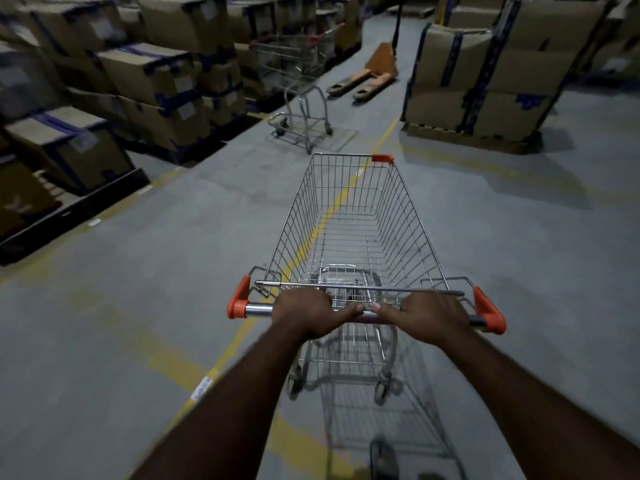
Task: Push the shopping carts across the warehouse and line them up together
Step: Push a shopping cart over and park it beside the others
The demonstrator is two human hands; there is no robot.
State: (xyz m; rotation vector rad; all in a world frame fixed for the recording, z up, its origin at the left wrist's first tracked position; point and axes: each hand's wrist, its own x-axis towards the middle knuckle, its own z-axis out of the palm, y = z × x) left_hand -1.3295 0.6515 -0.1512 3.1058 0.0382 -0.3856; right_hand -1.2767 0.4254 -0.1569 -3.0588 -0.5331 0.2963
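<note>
An empty wire shopping cart (408, 216) with orange corner caps stands right in front of me on the grey floor. Its chrome handle bar (258, 310) runs between two orange end pieces. My left hand (306, 315) grips the bar left of centre, fingers curled over it. My right hand (427, 317) grips the bar right of centre, the thumbs nearly meeting. A second wire cart (294, 69) stands further ahead and slightly left, beside the stacked boxes, its basket facing away.
Stacks of cardboard boxes (149, 74) on dark pallets line the left side. Another box pallet (485, 81) stands ahead on the right. An orange pallet jack (370, 72) lies in the aisle beyond the far cart. A yellow floor line (239, 337) runs under the cart.
</note>
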